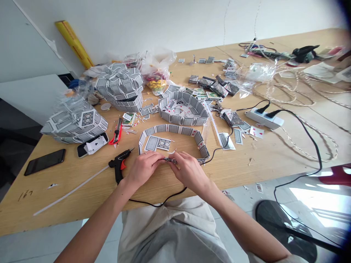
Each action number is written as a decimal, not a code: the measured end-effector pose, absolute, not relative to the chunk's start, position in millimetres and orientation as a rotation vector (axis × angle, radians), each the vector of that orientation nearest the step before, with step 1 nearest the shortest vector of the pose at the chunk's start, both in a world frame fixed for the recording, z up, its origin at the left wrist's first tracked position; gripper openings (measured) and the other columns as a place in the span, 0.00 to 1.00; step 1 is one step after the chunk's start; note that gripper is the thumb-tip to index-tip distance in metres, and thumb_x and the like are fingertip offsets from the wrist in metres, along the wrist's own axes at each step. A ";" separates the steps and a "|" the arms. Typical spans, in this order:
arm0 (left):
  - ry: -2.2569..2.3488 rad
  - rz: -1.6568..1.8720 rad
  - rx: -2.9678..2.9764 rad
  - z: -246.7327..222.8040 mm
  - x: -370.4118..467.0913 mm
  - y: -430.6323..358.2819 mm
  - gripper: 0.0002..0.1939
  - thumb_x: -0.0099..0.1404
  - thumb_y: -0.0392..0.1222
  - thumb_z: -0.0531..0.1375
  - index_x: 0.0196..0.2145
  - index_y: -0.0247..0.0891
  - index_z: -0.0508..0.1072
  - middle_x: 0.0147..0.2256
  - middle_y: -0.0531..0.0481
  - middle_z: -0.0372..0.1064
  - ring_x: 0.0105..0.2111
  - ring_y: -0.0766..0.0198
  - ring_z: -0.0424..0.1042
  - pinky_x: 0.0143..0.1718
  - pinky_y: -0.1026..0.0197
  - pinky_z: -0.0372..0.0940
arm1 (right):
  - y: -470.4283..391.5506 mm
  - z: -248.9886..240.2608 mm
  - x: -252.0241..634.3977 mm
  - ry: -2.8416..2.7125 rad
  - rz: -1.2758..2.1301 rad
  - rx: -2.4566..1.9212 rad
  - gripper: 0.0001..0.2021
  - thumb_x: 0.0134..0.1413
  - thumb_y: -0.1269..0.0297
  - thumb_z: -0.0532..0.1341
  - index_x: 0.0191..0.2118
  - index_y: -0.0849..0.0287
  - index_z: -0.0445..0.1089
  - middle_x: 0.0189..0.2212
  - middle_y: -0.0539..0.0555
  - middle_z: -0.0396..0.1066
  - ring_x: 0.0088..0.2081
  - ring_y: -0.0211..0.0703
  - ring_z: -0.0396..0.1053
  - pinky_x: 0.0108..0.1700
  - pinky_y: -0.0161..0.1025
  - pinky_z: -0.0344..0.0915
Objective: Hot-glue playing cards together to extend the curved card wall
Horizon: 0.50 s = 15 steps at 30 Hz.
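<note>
A low ring wall made of folded playing cards (170, 128) stands on edge on the table. At its near side, my left hand (145, 165) and my right hand (188, 168) pinch the card strip between fingers and thumbs, almost touching each other. Inside the ring two playing cards (157, 143) lie flat. A black glue gun (119, 163) with an orange trigger rests just left of my left hand, a long white glue stick (71, 191) sticking out behind it. Beyond the ring sits a card-built tray (183, 118) holding loose cards and scraps.
Two card-built boxes (120, 87) (75, 122) stand at left, near a red utility knife (117, 132) and a black phone (45, 162). A power strip (264, 117) at right feeds black cables. Card packs (215, 86), a ruler (212, 120) and plastic bags (157, 73) lie farther back.
</note>
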<state>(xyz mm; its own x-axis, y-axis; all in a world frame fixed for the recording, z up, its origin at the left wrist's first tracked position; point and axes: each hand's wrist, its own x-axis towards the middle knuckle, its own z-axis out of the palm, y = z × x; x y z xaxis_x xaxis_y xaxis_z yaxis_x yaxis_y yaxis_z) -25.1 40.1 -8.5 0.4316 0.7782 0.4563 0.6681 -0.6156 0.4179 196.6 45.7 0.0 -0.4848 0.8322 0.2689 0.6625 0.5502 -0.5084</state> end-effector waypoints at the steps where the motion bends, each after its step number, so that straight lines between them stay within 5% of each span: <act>1: 1.282 0.938 2.505 -7.9 -24.7 40.2 0.05 0.77 0.40 0.62 0.46 0.41 0.79 0.42 0.50 0.83 0.42 0.60 0.82 0.46 0.57 0.76 | 45.8 0.8 196.5 -2.306 0.465 -1.218 0.00 0.69 0.70 0.65 0.43 0.60 0.74 0.35 0.57 0.78 0.39 0.51 0.76 0.41 0.42 0.68; 15: 1.335 0.903 2.583 -5.9 -20.1 37.9 0.05 0.78 0.39 0.60 0.42 0.40 0.77 0.37 0.51 0.82 0.38 0.60 0.81 0.42 0.58 0.73 | 56.4 1.7 198.6 -2.477 0.498 -1.158 0.08 0.76 0.69 0.59 0.43 0.61 0.74 0.35 0.56 0.78 0.39 0.49 0.76 0.41 0.40 0.64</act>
<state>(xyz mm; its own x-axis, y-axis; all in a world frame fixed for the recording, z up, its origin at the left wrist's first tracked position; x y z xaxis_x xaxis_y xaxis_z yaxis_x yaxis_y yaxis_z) -20.1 37.9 -5.9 0.4409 0.7711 0.4593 0.7133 -0.6117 0.3422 198.6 56.4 1.7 -0.5989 0.7822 0.1715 0.6551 0.6018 -0.4568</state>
